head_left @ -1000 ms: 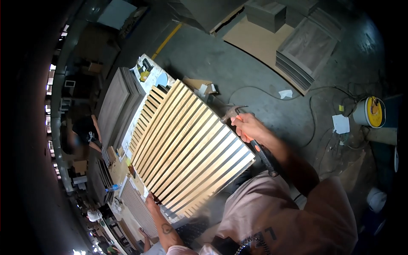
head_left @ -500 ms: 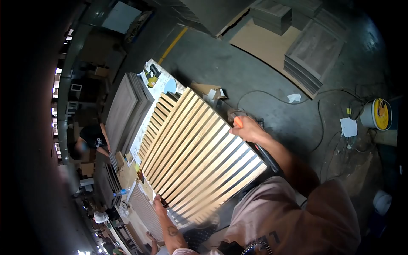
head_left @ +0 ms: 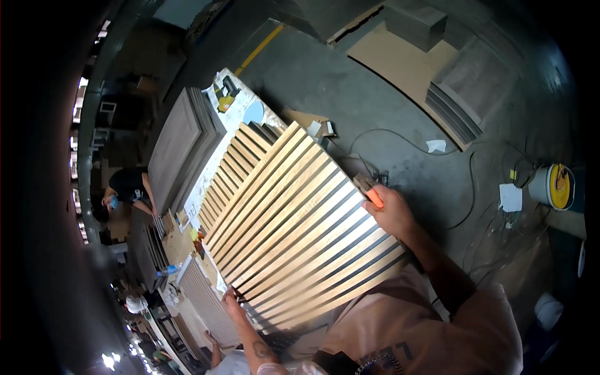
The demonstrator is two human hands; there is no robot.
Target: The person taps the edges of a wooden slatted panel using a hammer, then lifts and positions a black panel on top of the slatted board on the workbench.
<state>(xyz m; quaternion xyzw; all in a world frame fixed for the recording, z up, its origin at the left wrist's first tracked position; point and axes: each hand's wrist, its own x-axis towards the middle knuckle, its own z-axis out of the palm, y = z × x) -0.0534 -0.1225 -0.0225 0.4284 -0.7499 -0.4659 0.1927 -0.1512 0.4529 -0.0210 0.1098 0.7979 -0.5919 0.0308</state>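
Note:
A large slatted wooden panel (head_left: 306,219), pale strips with dark gaps, is tilted in front of me. My right hand (head_left: 390,212) is closed around a hammer (head_left: 374,196) with an orange part, at the panel's right edge; the rest of its handle is hidden. At the panel's lower left edge is my left hand (head_left: 231,300), its fingers bent at the edge. Behind the panel, more slatted pieces (head_left: 231,165) lie on the white-topped bench (head_left: 240,94).
A yellow and black tool (head_left: 225,97) lies on the bench. Stacked boards (head_left: 181,137) stand to the left, near a co-worker (head_left: 128,187). On the floor at right are hoses, papers (head_left: 510,197) and a bucket (head_left: 550,186). More boards (head_left: 475,81) sit at upper right.
The panel has shifted right in view and its right edge is now against my right hand. The hammer handle that stretched below my right hand is now hidden. The co-worker's head has turned.

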